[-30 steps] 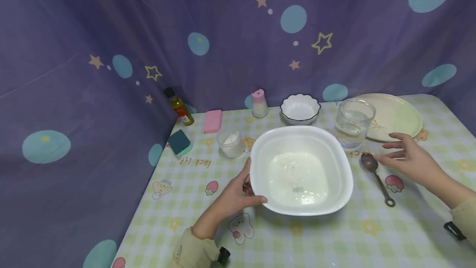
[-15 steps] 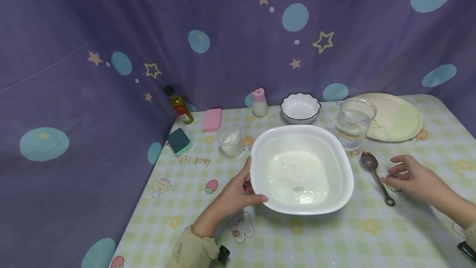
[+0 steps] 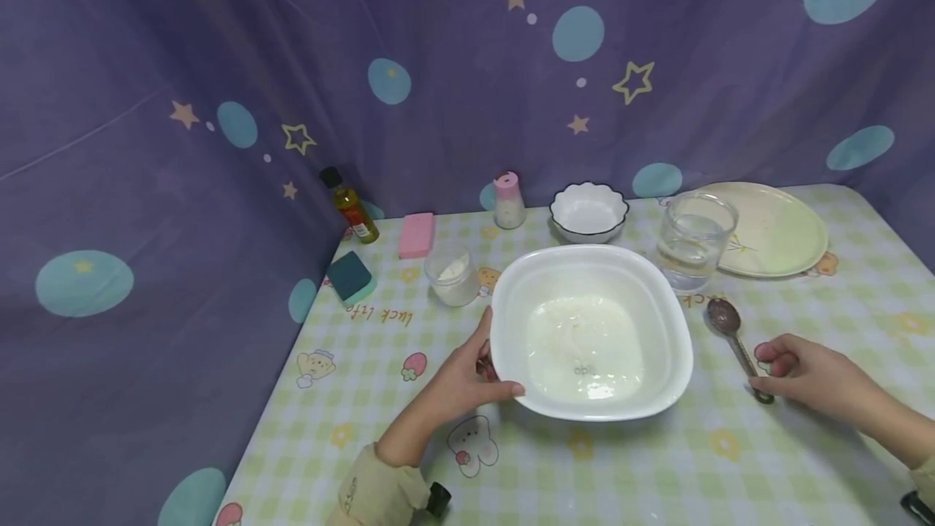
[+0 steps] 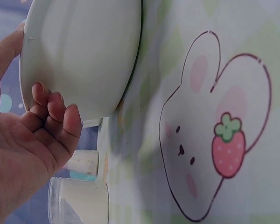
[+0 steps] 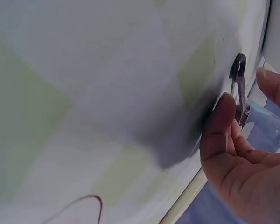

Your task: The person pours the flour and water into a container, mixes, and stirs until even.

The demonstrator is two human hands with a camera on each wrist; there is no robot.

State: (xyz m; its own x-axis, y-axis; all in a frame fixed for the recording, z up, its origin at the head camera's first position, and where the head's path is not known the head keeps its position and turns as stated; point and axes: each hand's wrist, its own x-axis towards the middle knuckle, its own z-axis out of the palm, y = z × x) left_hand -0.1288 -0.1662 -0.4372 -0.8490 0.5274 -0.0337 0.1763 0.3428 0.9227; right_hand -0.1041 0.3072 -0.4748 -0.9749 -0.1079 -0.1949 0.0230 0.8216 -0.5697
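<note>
1. On the checked bench (image 3: 380,364), the left hand (image 3: 456,384) grips the rim of the big white square bowl (image 3: 592,331) holding milky liquid.
2. Right hand (image 3: 807,372), fingers curled, touches the metal spoon (image 3: 738,343) handle's end; actual hold, can't tell.

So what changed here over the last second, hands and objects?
The right hand drew back from beside the glass of water toward the person and came down at the handle end of the metal spoon, fingers curling by it. The left hand kept gripping the white bowl's rim; nothing else moved.
</note>
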